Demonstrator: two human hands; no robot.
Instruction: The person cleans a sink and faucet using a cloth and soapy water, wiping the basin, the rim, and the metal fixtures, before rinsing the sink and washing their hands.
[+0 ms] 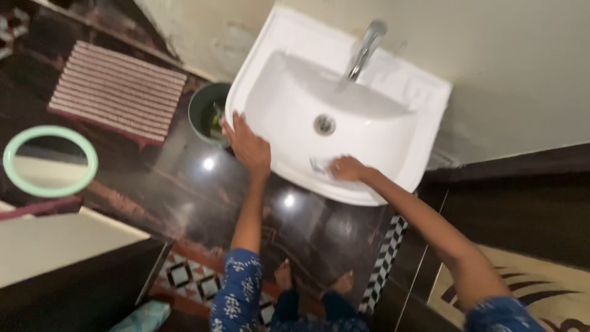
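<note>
A white wall-mounted washbasin [393,98] with a metal tap [365,49] and a round drain [324,124] fills the upper middle of the head view. My left hand [247,146] lies flat on the basin's left front rim, fingers spread. My right hand [346,168] is closed and presses on the inner front wall of the basin, with a small pale thing under the fingers that is too blurred to name.
A green bucket [208,112] stands on the dark glossy floor just left of the basin. A striped mat [117,89] lies farther left. A round mirror with a green frame [49,161] sits at the left edge. My bare feet [313,283] show below the basin.
</note>
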